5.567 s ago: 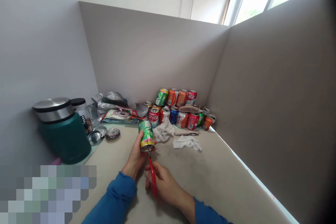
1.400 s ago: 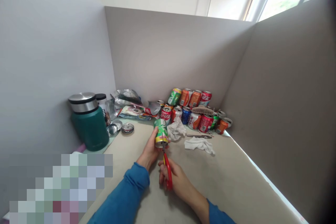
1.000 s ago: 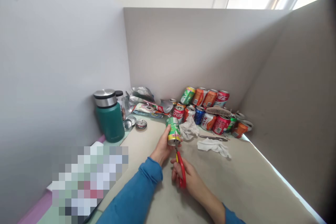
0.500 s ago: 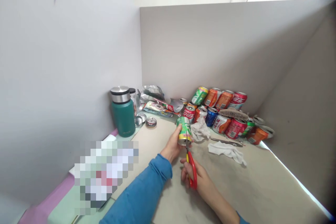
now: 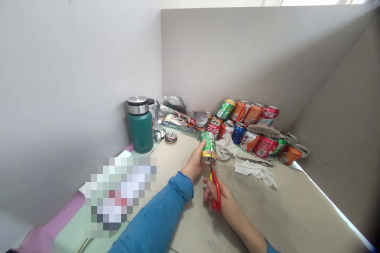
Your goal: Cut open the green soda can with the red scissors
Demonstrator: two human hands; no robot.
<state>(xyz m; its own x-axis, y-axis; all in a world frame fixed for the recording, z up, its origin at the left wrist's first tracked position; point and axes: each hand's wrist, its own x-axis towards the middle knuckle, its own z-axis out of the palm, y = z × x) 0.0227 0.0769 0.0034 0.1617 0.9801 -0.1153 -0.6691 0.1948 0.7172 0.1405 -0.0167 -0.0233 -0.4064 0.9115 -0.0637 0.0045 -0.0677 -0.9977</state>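
A green and yellow drink can (image 5: 207, 144) is gripped in my left hand (image 5: 194, 161), thumb on its near side and fingers mostly hidden behind it. The can is held above the table, its open lower end facing me. My right hand (image 5: 215, 195) is closed around the handles of red and yellow scissors (image 5: 217, 189). The scissor blades reach up to the can's lower rim and lie against its wall. Whether they cut through the metal there I cannot tell. A crumpled white cloth (image 5: 227, 147) lies just right of the can.
Several drink cans (image 5: 249, 112) are stacked along the back partition. Flattened can sheets (image 5: 181, 120) and cut can ends (image 5: 171, 137) lie at the back left, beside a green flask (image 5: 140, 126). To the right are a white glove-like cloth (image 5: 257, 173) and a dark thin tool (image 5: 255, 161).
The view has shifted slightly. Both hands keep nearly the same pose, with the can in the left and the scissors at its lower rim.
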